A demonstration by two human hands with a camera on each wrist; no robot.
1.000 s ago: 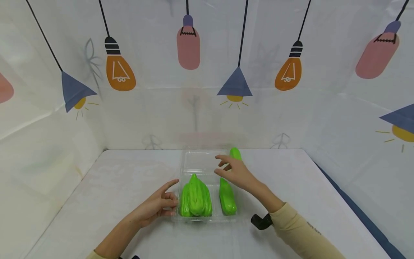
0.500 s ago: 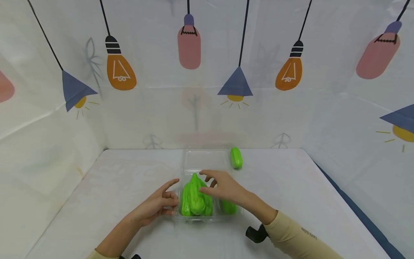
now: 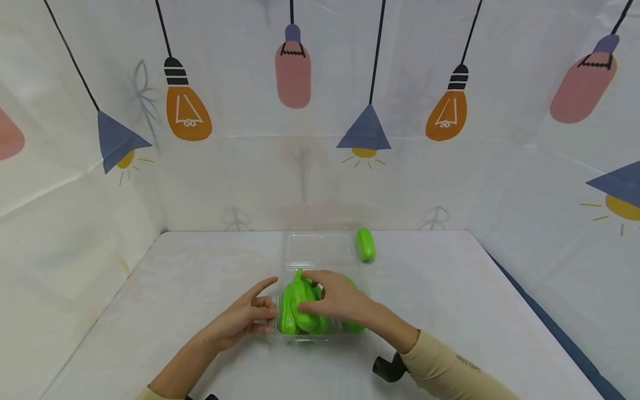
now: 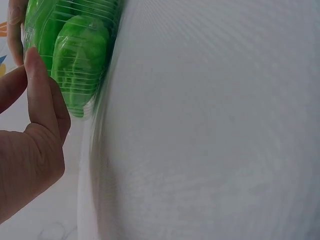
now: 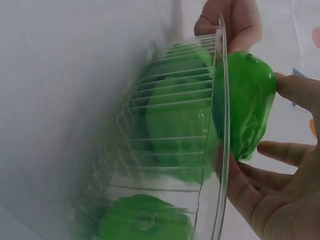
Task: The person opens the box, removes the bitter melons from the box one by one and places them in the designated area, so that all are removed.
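A clear plastic clamshell box [image 3: 345, 336] lies with its lid [image 3: 320, 247] folded back on the table. Several bright green peppers fill its left part, and the top green pepper [image 5: 245, 100] rises above the rim. My right hand [image 3: 342, 297] grips that top pepper, thumb and fingers on opposite sides of it. Another pepper [image 3: 355, 328] lies in the right part of the box, partly hidden by my right hand. My left hand [image 3: 245, 319] touches the box's left wall with its fingertips, index finger stretched forward; the box wall [image 4: 80, 70] shows peppers through it.
One loose green pepper [image 3: 366, 244] lies beside the lid's right edge. The white table [image 3: 200, 266] meets a white cloth backdrop [image 3: 240, 178] printed with lamps on three sides. A black device [image 3: 390, 368] sits at my right wrist.
My right hand has moved left and toward me, from beside the loose pepper to the top pepper in the box, which it now grips. My left hand has stayed in place.
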